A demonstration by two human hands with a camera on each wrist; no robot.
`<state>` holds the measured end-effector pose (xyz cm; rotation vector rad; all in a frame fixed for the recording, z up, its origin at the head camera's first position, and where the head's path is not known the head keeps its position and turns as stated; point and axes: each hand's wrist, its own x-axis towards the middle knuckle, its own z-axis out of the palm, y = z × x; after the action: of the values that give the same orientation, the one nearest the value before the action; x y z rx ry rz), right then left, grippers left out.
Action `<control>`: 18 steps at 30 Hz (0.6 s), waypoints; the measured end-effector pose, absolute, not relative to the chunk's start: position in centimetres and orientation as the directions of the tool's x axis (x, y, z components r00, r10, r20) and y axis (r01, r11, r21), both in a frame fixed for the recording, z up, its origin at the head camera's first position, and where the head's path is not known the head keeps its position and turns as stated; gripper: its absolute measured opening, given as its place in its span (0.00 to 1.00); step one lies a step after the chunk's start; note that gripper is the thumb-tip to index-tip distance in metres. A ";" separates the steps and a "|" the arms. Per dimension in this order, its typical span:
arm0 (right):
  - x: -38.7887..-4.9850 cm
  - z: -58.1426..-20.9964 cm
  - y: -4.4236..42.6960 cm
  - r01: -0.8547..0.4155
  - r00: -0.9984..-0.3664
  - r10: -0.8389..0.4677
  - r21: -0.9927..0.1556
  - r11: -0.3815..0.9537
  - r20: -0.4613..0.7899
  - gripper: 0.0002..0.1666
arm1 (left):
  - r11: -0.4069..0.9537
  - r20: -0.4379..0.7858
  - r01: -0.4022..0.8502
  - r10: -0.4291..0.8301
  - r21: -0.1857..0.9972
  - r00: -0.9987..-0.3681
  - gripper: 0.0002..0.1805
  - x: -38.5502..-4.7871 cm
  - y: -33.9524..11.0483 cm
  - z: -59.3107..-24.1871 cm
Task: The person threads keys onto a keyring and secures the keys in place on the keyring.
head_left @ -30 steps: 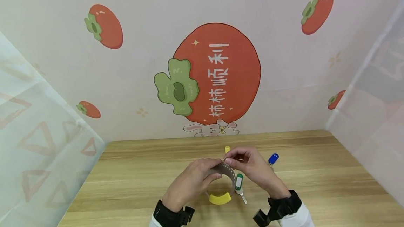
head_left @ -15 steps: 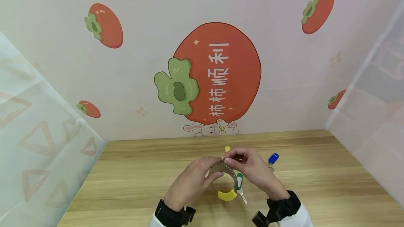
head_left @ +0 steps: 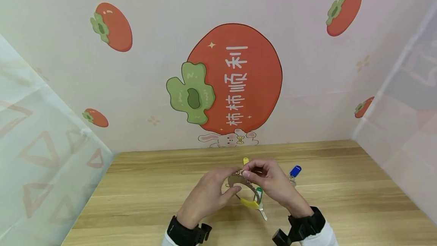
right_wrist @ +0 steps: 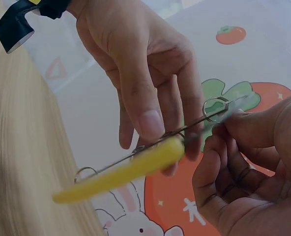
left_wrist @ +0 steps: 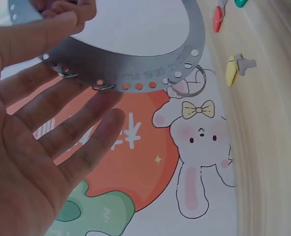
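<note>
In the head view the left hand (head_left: 211, 191) holds a curved grey metal plate (head_left: 235, 179) between thumb and fingers. The plate carries a yellow grip (head_left: 250, 203) at its lower end. Numbered holes and several thin split rings (left_wrist: 197, 88) line its edge in the left wrist view. The right hand (head_left: 273, 181) pinches something small at the plate's upper edge. From the right wrist view this is a pale, shiny piece (right_wrist: 240, 104) beside a split ring (right_wrist: 215, 109); its exact shape is blurred and partly hidden by the fingertips.
On the wooden table (head_left: 153, 193) a green-tagged key (head_left: 262, 213) lies below the plate, partly covered. A blue tag (head_left: 295, 171) lies right of the right hand, a yellow tag (head_left: 246, 160) behind the hands. A red tag (left_wrist: 217, 18) shows in the left wrist view.
The plate has tilted and swung, its yellow grip moving right and slightly up, over part of the green-tagged key. Both hands have stayed almost in place and keep their hold.
</note>
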<state>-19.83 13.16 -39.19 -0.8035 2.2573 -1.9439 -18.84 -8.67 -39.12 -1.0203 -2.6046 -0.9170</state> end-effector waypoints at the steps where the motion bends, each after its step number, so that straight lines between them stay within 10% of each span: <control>1: -19.8 -39.2 13.2 -0.348 -0.863 -0.415 -0.935 0.074 0.288 0.06 | 0.568 0.391 0.667 0.542 0.482 -0.744 0.24 -18.8 -8.8 -39.0; 18: -19.8 -39.1 13.2 -0.361 -0.867 -0.410 -0.925 0.122 0.284 0.05 | 0.402 0.530 0.701 0.462 0.590 -0.711 0.05 -18.5 -8.7 -38.3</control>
<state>-19.78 13.23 -39.15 -0.7989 2.3223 -1.8940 -18.49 -8.67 -38.28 -1.0161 -2.3799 -1.2067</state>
